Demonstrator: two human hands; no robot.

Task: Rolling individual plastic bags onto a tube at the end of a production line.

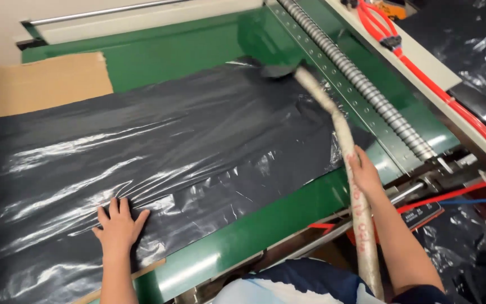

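Fingers (120,207) of the left hand (118,226) lie spread and flat on the black film (158,152), palm down, pressing on its near part close to the near edge; they grip nothing. Fingers of the right hand (363,173) are wrapped around a pale stick (351,169), closed on it about midway along its length. That stick runs from beside the person's body at the bottom of the view, up and leftward over the film, and ends at a dark flat head (279,70) that rests on the film's far right corner. The film is a long, shiny, wrinkled sheet lying across the green worktop (198,45), reaching from the left edge of the view to the right side, where its end sits just beside a perforated green rail. Beyond that rail a metal screw shaft (361,84) runs diagonally, and further right a bundle of red hoses (451,101) follows the machine's pale edge. A sheet of cardboard (40,81) lies on the worktop at the far left, touching the film's far edge. More black film (468,34) is heaped at the top right, well apart from both hands.
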